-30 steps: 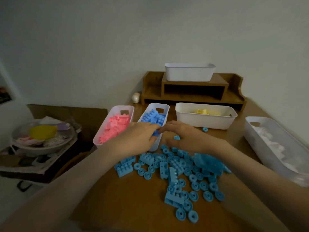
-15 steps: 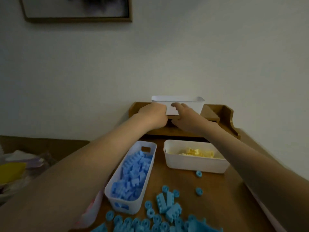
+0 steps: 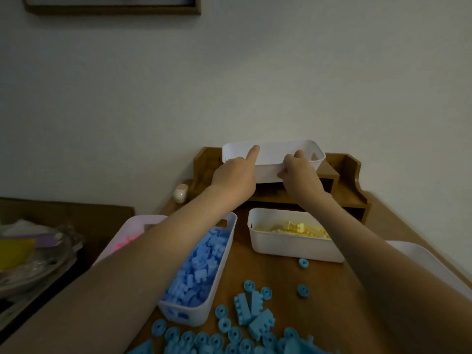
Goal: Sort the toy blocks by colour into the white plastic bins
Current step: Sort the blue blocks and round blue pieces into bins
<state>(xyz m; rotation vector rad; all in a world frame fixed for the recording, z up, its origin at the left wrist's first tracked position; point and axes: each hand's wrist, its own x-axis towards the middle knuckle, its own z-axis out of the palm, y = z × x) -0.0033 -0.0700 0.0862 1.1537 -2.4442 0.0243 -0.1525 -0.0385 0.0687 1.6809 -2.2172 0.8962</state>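
One head-worn wide-angle view looks forward and down along the counter [image 3: 332, 290] toward the wall [image 3: 255, 85]; loose blue blocks [image 3: 255, 312] lie nearest, at the bottom edge.

A plain white top bin [image 3: 270, 149] is sitting at upper centre on a brown wooden shelf [image 3: 342, 195]. Periwinkle blocks [image 3: 201, 264] are filling the white middle bin [image 3: 194, 315], and pale yellow blocks [image 3: 296, 228] are lying in the white right bin [image 3: 293, 247]. Pink blocks [image 3: 125, 242] are showing at left. Turquoise pieces [image 3: 255, 312] are lying on the brown table [image 3: 268, 272].

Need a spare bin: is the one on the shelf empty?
Looks empty: the white bin is tipped this way, its visible inside bare.
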